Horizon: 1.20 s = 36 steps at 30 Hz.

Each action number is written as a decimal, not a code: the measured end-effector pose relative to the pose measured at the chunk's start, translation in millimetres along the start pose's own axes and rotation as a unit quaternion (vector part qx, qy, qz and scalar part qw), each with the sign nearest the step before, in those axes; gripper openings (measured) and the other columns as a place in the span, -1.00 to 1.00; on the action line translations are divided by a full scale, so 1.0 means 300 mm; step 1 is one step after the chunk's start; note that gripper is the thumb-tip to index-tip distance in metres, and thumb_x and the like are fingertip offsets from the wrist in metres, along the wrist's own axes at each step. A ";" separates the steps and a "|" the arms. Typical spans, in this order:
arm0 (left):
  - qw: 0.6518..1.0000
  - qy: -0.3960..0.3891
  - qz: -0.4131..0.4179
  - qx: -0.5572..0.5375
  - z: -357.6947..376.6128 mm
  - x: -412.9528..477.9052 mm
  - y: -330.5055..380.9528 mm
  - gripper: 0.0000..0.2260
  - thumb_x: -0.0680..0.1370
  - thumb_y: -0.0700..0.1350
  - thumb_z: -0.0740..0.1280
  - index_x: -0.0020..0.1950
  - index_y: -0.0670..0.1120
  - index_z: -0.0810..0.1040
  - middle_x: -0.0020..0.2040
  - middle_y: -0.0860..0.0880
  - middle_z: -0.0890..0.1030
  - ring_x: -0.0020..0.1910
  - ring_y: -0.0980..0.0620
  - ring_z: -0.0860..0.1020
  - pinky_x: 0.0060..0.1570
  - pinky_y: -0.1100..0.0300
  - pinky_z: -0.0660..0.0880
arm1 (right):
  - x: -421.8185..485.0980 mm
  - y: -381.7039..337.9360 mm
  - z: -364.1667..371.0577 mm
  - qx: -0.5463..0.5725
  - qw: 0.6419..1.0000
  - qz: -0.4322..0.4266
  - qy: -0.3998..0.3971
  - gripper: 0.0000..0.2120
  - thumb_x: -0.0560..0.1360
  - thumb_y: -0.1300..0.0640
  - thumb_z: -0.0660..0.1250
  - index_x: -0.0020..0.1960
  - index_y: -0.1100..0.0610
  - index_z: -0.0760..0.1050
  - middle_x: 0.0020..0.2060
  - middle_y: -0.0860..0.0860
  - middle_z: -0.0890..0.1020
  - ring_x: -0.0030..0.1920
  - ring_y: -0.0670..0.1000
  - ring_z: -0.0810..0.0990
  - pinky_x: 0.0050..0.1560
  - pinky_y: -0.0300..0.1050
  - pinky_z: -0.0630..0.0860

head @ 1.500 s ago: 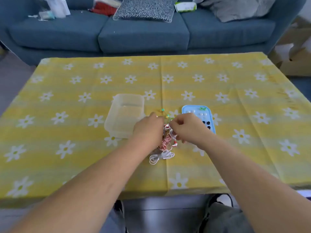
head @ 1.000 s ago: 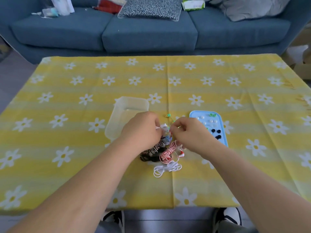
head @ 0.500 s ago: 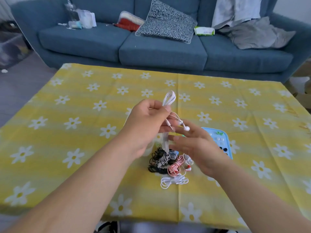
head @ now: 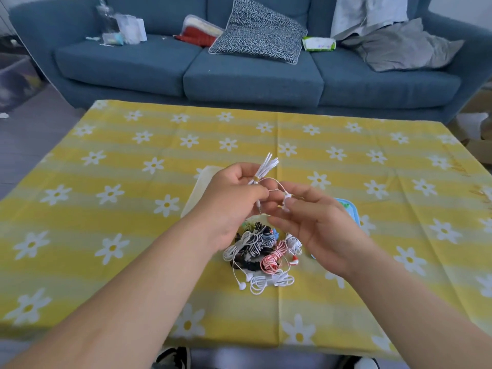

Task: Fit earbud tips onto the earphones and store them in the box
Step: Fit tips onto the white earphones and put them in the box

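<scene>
**White earphones lifted over a daisy cloth**

Head view: a yellow tablecloth [head: 133, 182] covers the table, one blue sofa [head: 253, 73] beyond. The left hand [head: 231, 203] pinches one bundled white earphone set [head: 263, 169]; the right hand [head: 316, 222], loosely open, fingers its earbuds [head: 286, 201]. One tangled earphone pile [head: 261, 257] lies below both hands.

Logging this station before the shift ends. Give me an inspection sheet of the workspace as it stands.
Surface: table under a yellow daisy cloth, flat, a centre crease.
Job's things: white earphone bundle held up; clear box and blue tip tray mostly hidden behind the hands.
Clutter: nothing seen on the table beyond the job's things.
Hands: left hand pinches the bundle; right hand open, an earbud at its fingertips.
Cables: pile of coiled earphones, white, black-striped and red, near the front edge.
Surroundings: blue sofa with a patterned cushion, grey cloth and small packets.
</scene>
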<state>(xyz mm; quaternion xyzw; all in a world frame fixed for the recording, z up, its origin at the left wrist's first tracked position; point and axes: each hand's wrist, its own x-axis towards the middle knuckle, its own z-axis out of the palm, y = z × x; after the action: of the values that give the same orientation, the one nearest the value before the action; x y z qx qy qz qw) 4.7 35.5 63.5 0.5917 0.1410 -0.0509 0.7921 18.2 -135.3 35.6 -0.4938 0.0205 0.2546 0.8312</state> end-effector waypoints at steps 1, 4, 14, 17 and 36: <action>1.000 0.004 -0.003 -0.006 0.000 0.004 0.002 -0.70 0.52 -0.50 0.28 0.15 -0.19 0.53 -0.13 -0.11 0.68 -0.05 -0.15 0.75 -0.02 0.01 0.67 | 0.003 0.001 0.001 -0.003 1.000 -0.007 0.013 -0.73 0.59 0.37 0.28 0.28 0.31 0.52 0.03 0.30 0.68 -0.02 0.18 0.72 0.02 -0.01 0.68; 1.000 0.008 -0.020 0.005 0.000 0.003 0.004 -0.76 0.49 -0.44 0.38 0.05 -0.16 0.51 -0.16 -0.13 0.64 -0.10 -0.14 0.73 0.00 -0.06 0.68 | 0.011 0.005 0.001 -0.018 0.998 -0.026 0.048 -0.78 0.55 0.37 0.33 0.19 0.33 0.56 -0.11 0.25 0.71 -0.20 0.11 0.73 -0.11 -0.13 0.69; 0.968 -0.040 0.060 0.242 0.037 -0.015 -0.057 -0.91 0.56 -0.20 0.46 0.04 -0.05 0.66 0.00 -0.06 0.68 -0.17 -0.04 0.74 -0.09 0.06 0.70 | -0.043 -0.020 -0.044 -0.079 0.994 -0.030 0.065 -0.76 0.36 0.32 0.47 0.02 0.33 0.61 -0.27 0.18 0.70 -0.33 0.04 0.68 -0.23 -0.18 0.66; 0.905 -0.103 0.157 0.383 0.085 -0.023 -0.082 -0.72 0.56 -0.26 0.37 0.16 0.05 0.68 0.03 0.04 0.70 -0.06 0.03 0.70 0.00 0.07 0.66 | -0.084 -0.036 -0.089 -0.157 0.984 -0.007 0.080 -0.90 0.47 0.40 0.43 -0.01 0.36 0.64 -0.27 0.21 0.69 -0.33 0.06 0.67 -0.24 -0.19 0.65; 0.851 -0.147 0.157 0.479 0.230 0.041 -0.209 -0.76 0.62 -0.08 0.37 -0.24 -0.08 0.56 -0.26 -0.09 0.55 -0.23 -0.10 0.65 -0.28 -0.04 0.59 | -0.143 -0.076 -0.286 -0.091 0.982 0.049 0.158 -0.81 0.55 0.44 0.36 0.16 0.39 0.60 -0.03 0.26 0.72 -0.11 0.10 0.75 0.01 -0.10 0.69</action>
<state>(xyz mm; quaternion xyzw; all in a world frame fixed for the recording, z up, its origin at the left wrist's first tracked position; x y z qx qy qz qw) 12.1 -47.7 20.2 0.8978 -0.1137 -0.0733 0.4190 9.7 -232.5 22.4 -0.5999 0.1523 0.2149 0.7555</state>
